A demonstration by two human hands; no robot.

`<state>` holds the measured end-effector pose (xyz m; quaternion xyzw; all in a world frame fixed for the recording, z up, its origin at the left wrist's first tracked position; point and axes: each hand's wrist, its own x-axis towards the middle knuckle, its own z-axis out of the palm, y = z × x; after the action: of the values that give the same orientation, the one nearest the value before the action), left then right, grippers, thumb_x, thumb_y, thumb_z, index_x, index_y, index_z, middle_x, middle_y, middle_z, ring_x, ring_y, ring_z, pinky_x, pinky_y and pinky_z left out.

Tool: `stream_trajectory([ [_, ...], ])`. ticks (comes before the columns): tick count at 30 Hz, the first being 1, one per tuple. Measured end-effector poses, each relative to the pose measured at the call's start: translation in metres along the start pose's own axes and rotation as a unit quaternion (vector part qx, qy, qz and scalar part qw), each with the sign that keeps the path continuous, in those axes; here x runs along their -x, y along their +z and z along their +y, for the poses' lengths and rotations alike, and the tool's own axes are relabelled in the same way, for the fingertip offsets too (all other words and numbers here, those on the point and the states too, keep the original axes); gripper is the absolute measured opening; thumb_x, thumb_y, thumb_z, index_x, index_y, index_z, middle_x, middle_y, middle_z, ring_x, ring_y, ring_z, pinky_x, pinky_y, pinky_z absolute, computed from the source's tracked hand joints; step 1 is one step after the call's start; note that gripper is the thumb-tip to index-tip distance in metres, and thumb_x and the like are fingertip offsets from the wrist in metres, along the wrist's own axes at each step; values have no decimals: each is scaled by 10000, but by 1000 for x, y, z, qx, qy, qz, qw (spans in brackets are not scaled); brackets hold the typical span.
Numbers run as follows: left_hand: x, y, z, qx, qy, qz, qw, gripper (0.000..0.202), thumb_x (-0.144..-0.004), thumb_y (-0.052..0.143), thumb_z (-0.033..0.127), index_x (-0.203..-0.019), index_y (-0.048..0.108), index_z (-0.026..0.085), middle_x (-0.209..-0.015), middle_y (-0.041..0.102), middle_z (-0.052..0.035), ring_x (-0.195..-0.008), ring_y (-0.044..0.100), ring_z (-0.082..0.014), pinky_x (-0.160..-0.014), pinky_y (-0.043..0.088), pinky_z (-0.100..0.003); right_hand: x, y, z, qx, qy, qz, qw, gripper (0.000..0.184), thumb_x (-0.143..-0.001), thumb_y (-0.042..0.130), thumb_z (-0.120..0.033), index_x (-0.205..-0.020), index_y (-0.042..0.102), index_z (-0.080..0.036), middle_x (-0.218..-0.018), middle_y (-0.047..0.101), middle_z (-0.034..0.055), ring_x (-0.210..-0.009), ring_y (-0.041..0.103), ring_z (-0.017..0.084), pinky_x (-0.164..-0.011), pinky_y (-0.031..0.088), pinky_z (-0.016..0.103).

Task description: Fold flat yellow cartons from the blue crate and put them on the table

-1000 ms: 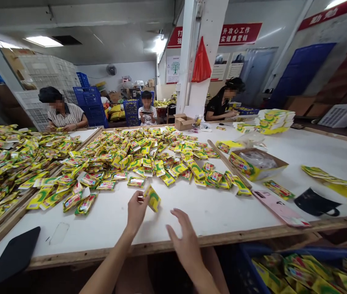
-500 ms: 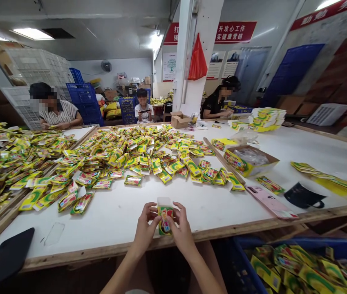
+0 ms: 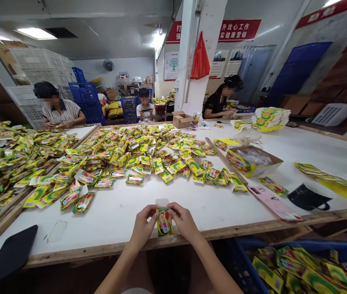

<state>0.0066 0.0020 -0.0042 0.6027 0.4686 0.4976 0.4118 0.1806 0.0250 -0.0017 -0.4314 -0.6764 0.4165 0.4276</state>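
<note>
we held one small packet (image 3: pixel 164 222) between both hands at the near edge of the white table (image 3: pixel 210 208), just above the wooden lip. our left hand (image 3: pixel 142 229) pinched its left side and our right hand (image 3: pixel 184 222) pinched its right side, fingers closed narrowly on it, thumbs toward us. the packet stood upright with its printed face toward us: a yellow and green wrapper with a red and pink picture in the middle, glossy and a little crinkled. a pale, plain flap (image 3: pixel 162 202) stuck up from its top edge. any fine print on it was too small for us to read.

farther off across the table lay a broad heap of like packets (image 3: pixel 142 153), and another heap (image 3: pixel 4 159) covered the table to the far left. to the right stood an open cardboard box (image 3: pixel 254 161) with clear plastic inside, a pink flat item (image 3: pixel 274 203) and a black item (image 3: pixel 308 199) near the right edge. a blue crate (image 3: pixel 298 271) with more packets sat below the table at near right. a dark flat thing (image 3: pixel 7 257) lay at near left. other people (image 3: pixel 58 108) sat at the far side.
</note>
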Motion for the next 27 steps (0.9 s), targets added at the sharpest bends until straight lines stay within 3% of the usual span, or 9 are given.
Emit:
stream_trajectory([
  [3, -1, 5, 1, 17, 17, 8, 1000, 167, -845, 550, 312, -936, 609, 185, -946, 676, -68, -902, 636, -202, -840, 499, -336, -6, 3, 1, -3, -12, 34, 999, 180, -848, 500, -314, -829, 621, -183, -813, 654, 36, -781, 607, 185, -690, 478, 272],
  [7, 0, 14, 2, 56, 18, 38, 998, 248, -856, 539, 322, -1077, 517, 212, -986, 666, -60, -924, 640, -192, -818, 512, -325, -4, 6, 2, -53, -11, 68, 996, 236, -864, 497, -306, -1054, 580, -194, -862, 650, 30, -771, 622, 168, -706, 498, 275],
  [13, 1, 16, 5, 10, 20, 37, 999, 186, -857, 538, 330, -908, 628, 175, -925, 690, -75, -894, 643, -211, -826, 501, -337, 4, 5, -8, -36, -31, 23, 999, 223, -854, 543, -353, -928, 670, -185, -987, 666, 72, -918, 627, 203, -750, 527, 293],
  [22, -9, 23, 4, 36, -32, 105, 993, 173, -788, 604, 332, -835, 634, 168, -780, 671, -41, -745, 622, -180, -691, 499, -278, -10, 12, -15, 17, 9, 72, 997, 171, -813, 549, -342, -794, 622, -188, -706, 647, 15, -574, 586, 144, -557, 491, 250],
  [27, -8, 21, -2, 43, -44, 91, 994, 216, -812, 583, 364, -842, 660, 165, -776, 688, -46, -734, 628, -181, -687, 501, -280, -8, 6, -12, -4, 11, 50, 999, 199, -835, 536, -367, -789, 613, -190, -716, 637, 7, -601, 589, 144, -560, 480, 239],
])
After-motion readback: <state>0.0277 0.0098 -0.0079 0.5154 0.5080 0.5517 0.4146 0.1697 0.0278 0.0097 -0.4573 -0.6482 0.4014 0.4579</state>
